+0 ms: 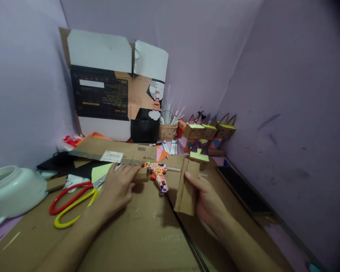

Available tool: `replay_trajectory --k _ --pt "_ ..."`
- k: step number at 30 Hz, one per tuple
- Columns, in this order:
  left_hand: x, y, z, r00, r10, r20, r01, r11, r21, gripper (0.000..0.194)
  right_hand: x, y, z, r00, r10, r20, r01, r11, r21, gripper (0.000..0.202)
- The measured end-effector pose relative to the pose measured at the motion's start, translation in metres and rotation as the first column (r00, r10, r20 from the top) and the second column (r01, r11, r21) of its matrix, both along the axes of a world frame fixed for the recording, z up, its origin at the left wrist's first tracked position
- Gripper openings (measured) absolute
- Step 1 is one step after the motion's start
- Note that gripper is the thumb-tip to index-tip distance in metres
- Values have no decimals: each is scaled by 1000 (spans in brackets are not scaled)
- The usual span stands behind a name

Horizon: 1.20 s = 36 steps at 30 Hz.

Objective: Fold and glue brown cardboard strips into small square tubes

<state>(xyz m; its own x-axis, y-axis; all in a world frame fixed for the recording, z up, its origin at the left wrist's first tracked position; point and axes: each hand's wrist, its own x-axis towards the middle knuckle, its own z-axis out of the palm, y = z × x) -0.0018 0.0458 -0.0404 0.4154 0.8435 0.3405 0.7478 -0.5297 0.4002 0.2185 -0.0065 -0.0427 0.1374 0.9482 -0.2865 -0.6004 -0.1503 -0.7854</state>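
Note:
My right hand is closed on a folded cardboard piece, thumb on its front face and the other fingers behind it. It is held upright above the cardboard work surface. My left hand reaches over the surface, fingers stretched forward and apart from the thumb. Its fingertips are at a small cardboard piece; whether they touch it is unclear. A flower-patterned glue gun lies between the hands, its black cord running toward me. Scissors with one red and one yellow handle lie beside my left wrist.
A white pot-like vessel stands at left. Flattened cardboard lies behind the hands, before a printed box panel. A basket holds white sticks. Several eared cardboard boxes stand at back right. A dark flat object lies by the right wall.

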Motion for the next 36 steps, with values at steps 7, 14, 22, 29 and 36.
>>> replay_trajectory --k 7,14,22,29,36 --pt "22 -31 8 370 452 812 666 480 -571 32 -23 -11 -8 969 232 -87 -224 970 97 24" --pt "35 -34 -14 314 591 743 683 403 -609 22 -29 -16 -14 956 273 -104 -267 961 66 29" --pt "39 -41 -13 322 575 752 686 405 -604 19 -29 -17 -14 961 262 -86 -254 962 97 33" --pt "32 -33 -12 278 712 645 720 290 -630 23 -29 -18 -13 931 339 -137 -315 934 167 22" --pt "30 -30 -8 277 766 580 718 236 -655 30 -31 -17 -14 910 387 -146 -353 911 211 21"
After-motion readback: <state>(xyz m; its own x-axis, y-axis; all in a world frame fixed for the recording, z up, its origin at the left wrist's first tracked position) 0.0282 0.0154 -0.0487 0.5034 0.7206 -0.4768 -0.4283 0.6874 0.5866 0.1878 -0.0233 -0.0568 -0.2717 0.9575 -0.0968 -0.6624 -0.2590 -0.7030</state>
